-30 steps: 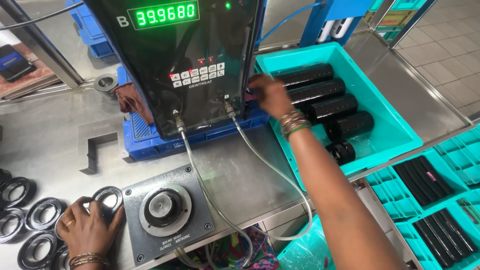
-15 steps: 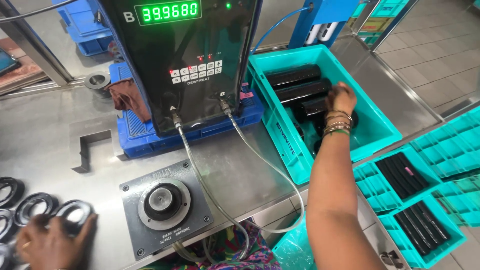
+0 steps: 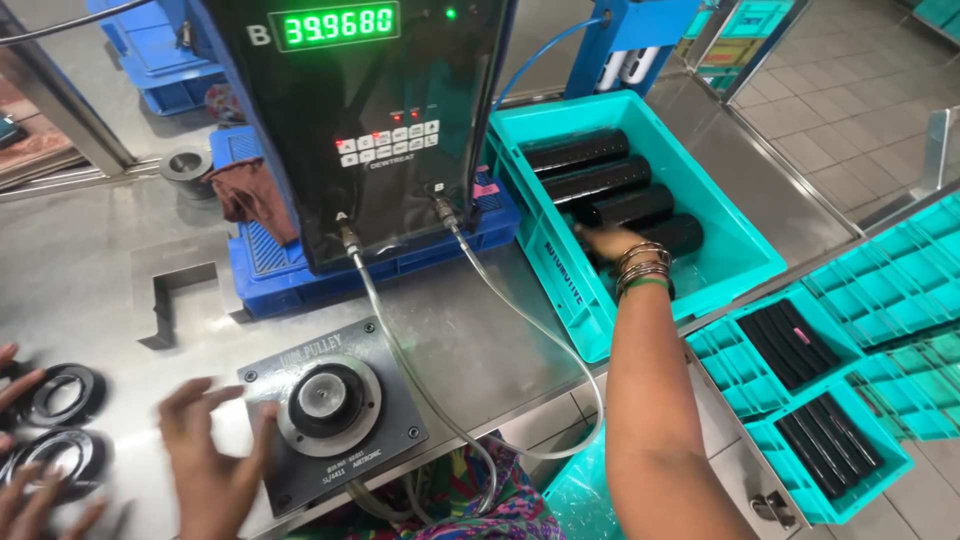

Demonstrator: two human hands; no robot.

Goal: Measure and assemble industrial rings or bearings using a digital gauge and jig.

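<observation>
Your right hand lies flat, fingers together, on the black cylinders in the teal bin, left hand spread beside the gauge block: a blind grab could roll one cylinder loose.

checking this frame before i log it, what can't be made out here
- Right hand, head view: fingertips blurred in the teal crate, so a grip on a black cylinder cannot be told.
- Left hand, head view: motion-blurred beside the grey fixture plate; holding anything is unclear.
- Black rings, head view: cut off by the left edge.
- Other fingers at bottom left: cut off, owner unclear.
</observation>
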